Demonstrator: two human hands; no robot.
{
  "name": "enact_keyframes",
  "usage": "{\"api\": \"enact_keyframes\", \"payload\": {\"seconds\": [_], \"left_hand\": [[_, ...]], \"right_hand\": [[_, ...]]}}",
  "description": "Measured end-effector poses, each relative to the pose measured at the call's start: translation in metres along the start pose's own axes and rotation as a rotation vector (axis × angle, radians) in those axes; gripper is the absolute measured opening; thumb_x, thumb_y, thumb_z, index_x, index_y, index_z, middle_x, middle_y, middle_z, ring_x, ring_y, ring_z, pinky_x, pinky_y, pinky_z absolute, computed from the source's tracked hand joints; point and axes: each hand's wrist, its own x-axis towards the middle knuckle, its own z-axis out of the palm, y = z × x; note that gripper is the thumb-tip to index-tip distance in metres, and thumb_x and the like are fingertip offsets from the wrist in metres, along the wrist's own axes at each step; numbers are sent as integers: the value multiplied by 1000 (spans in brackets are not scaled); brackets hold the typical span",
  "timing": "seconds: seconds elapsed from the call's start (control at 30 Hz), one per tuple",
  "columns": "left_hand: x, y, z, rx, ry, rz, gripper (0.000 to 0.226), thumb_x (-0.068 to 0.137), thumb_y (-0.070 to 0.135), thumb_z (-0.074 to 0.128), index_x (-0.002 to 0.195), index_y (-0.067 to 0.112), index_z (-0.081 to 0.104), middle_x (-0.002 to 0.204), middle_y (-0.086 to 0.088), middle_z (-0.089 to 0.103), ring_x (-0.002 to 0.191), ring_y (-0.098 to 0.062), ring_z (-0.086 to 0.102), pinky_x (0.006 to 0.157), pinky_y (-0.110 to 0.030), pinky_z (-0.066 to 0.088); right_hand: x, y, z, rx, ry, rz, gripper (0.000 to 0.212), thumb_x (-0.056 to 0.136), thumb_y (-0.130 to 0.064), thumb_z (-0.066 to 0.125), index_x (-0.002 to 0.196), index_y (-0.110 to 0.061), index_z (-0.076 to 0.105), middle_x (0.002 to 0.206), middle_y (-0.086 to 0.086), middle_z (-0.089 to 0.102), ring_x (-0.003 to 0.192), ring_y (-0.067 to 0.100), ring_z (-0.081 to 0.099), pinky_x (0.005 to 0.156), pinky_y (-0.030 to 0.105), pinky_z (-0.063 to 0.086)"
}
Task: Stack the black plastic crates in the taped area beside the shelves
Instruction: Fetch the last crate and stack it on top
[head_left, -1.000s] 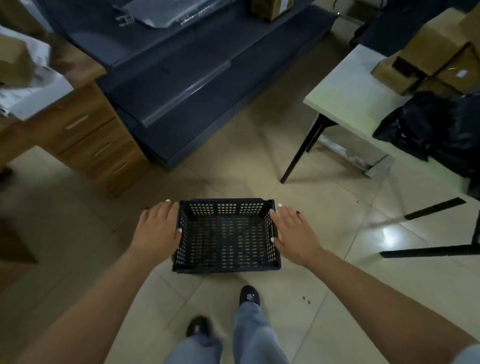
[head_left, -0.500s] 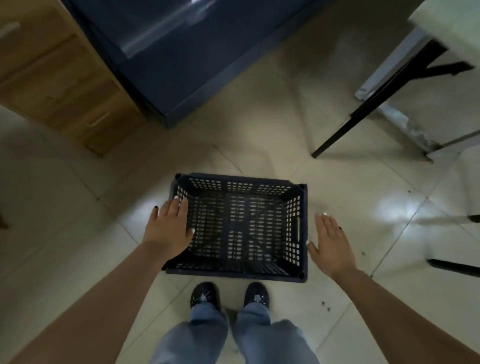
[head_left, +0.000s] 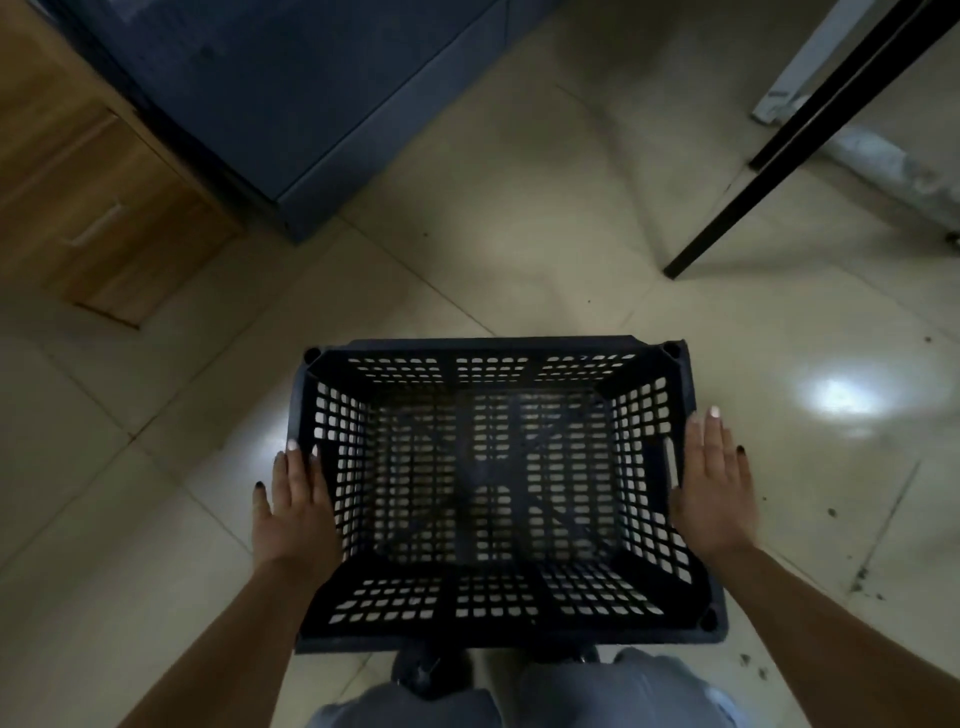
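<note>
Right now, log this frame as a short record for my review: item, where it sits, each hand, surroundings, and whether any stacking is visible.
item: black plastic crate, empty, open side up
crate position: over the tiled floor, just ahead of the person's shoes
left hand: flat, fingers straight, against the crate's left wall
right hand: flat, fingers straight, beside the right wall; contact unclear
surroundings: wooden drawers, dark blue unit, black table leg
stacking: no second crate or tape in view

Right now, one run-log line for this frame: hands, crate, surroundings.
left hand: flat on crate's left wall | right hand: flat on right wall | black crate: empty, upright, between hands | taped area: not in view
</note>
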Motion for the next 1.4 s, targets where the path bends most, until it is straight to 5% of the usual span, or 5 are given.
{"api": "enact_keyframes", "payload": {"seconds": [0.3, 0.5, 0.7, 0.97, 1.4], "left_hand": [[29, -10, 47, -222, 367, 69, 90, 80, 5, 63, 152, 7, 8, 158, -25, 3, 147, -36, 2, 118, -52, 12], [45, -32, 23, -179, 362, 81, 97, 81, 4, 62, 151, 8, -4, 157, -19, -15, 146, -29, -13, 118, -45, 7], [-25, -66, -31, -241, 317, 60, 95, 85, 4, 59, 150, 9, -9, 151, -16, -31, 141, -25, -29, 119, -44, 3], [-177, -141, -130, -208, 338, -13, 93, 86, 15, 60, 150, 11, -8, 154, -17, -26, 141, -27, -32, 110, -38, -24], [-397, -250, -216, -247, 466, -202, 99, 84, 20, 64, 147, 13, -13, 155, -13, -22, 143, -25, -23, 119, -43, -2]], "right_hand": [[5, 0, 35, -31, 75, -34, 100, 74, 5, 59, 151, -15, -2, 155, 20, -14, 144, 34, -3, 116, 50, 11], [11, -8, 3, -31, 59, -67, 101, 80, -8, 62, 149, -16, -11, 156, 17, -13, 145, 29, -7, 117, 45, 4], [-25, -26, -99, -134, 12, -183, 87, 88, -13, 50, 149, -12, -12, 154, 15, -22, 136, 22, -27, 115, 39, -11], [-118, -44, -278, -319, 32, -319, 103, 82, -14, 63, 148, -14, -17, 151, 13, -27, 133, 23, -39, 104, 36, -30], [-235, -97, -456, -291, 212, -611, 94, 88, -15, 58, 145, -18, -15, 147, 9, -29, 139, 24, -26, 117, 39, -5]]}}
